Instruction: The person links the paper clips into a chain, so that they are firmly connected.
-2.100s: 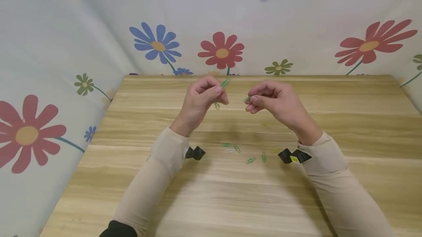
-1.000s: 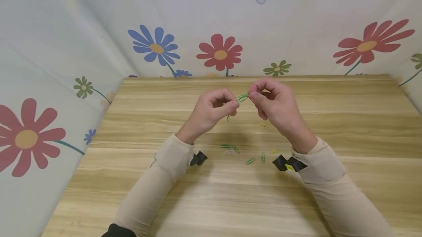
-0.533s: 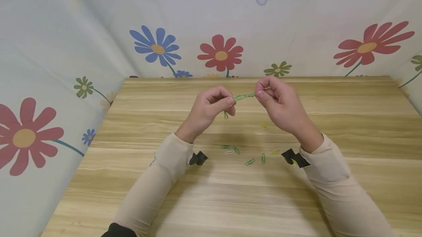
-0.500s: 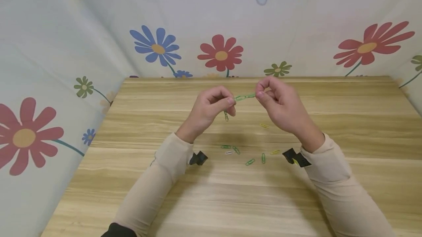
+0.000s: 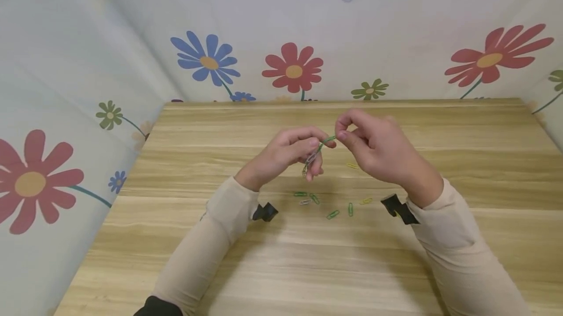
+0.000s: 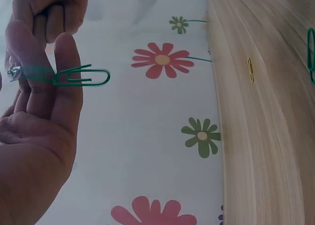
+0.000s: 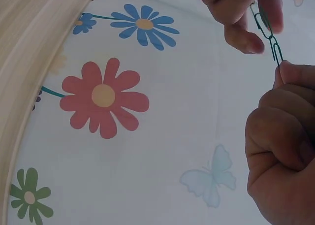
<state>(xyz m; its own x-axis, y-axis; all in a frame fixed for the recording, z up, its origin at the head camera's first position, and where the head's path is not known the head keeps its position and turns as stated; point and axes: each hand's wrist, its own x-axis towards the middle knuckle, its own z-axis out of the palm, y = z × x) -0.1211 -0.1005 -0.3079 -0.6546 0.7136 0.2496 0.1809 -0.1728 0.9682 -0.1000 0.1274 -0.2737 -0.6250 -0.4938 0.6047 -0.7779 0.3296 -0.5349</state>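
Note:
In the head view, a chain of linked paper clips (image 5: 311,158), green with silver, runs between the two hands above the table. My right hand (image 5: 382,147) pinches the green clip at its upper end between thumb and forefinger. Along the fingers of my left hand (image 5: 292,147) the chain lies loosely, its lower end dangling; those fingers are loosely extended and apart. Close up in the left wrist view, a green paper clip (image 6: 93,84) juts past the left fingers. The right wrist view has the link between two green clips (image 7: 273,43) near the right thumb.
Loose clips lie on the wooden table (image 5: 281,267): several green ones (image 5: 333,214), a white one (image 5: 305,202) and two yellow ones (image 5: 366,200). Behind the table hangs a flowered cloth (image 5: 396,37). Each wrist carries a black camera (image 5: 265,212).
The hands came together from apart, and two green clips became linked and were drawn out straight. Now the left fingers have loosened and more of the chain shows, slanting down.

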